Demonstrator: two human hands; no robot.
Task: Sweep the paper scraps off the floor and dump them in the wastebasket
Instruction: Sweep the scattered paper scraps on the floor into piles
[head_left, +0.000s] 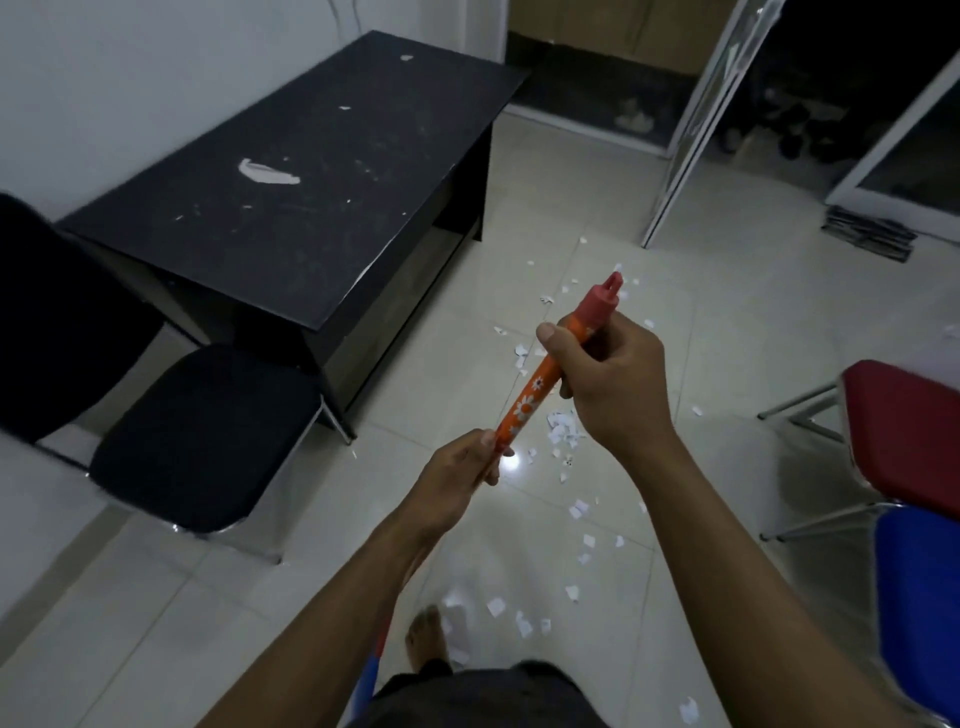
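I hold an orange broom handle (535, 387) with white flower prints and a red cap at its top end. My right hand (605, 382) grips it just below the cap. My left hand (460, 478) grips it lower down. The handle slants down past my left forearm, and its lower part shows red and blue by my leg; the broom head is hidden. White paper scraps (563, 431) lie scattered over the pale tiled floor, from near the table to beside my bare foot (426, 636). No wastebasket is in view.
A black table (291, 171) with a few white scraps stands at the left wall, a black chair (202, 436) in front of it. A red chair (906, 431) and a blue one (922, 592) stand at the right. A white-framed glass door (691, 130) stands open ahead.
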